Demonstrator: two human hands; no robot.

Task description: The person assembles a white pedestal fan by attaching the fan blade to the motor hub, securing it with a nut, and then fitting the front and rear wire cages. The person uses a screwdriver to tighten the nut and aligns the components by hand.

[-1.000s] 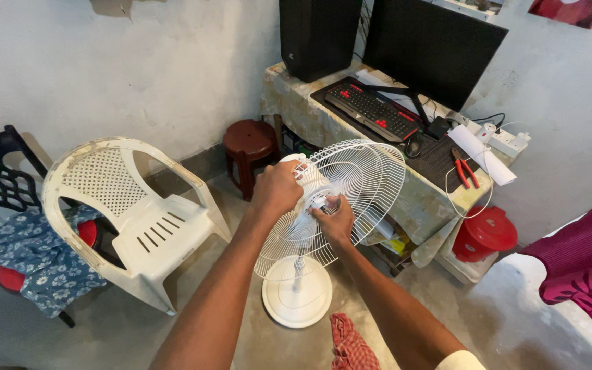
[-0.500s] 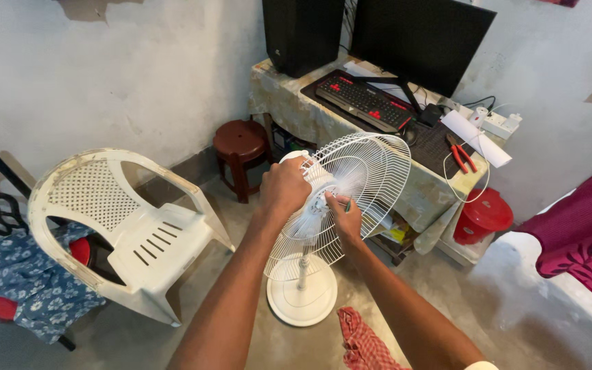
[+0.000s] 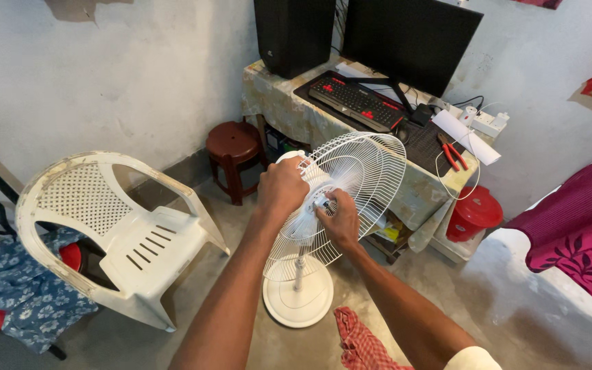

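We see a white pedestal fan standing on the concrete floor in front of us, its wire guard tilted up and its round base just beside a red checked cloth. Our left hand is closed around the motor housing behind the guard. Our right hand is curled at the hub in the middle of the guard, fingers pinched on a small part there; what it is, we cannot quite tell. Left of the fan stands a worn white plastic chair, and behind it a brown stool. The tabletop beyond carries a black keyboard with red keys, a monitor, and red-handled pliers. A red bucket sits below.
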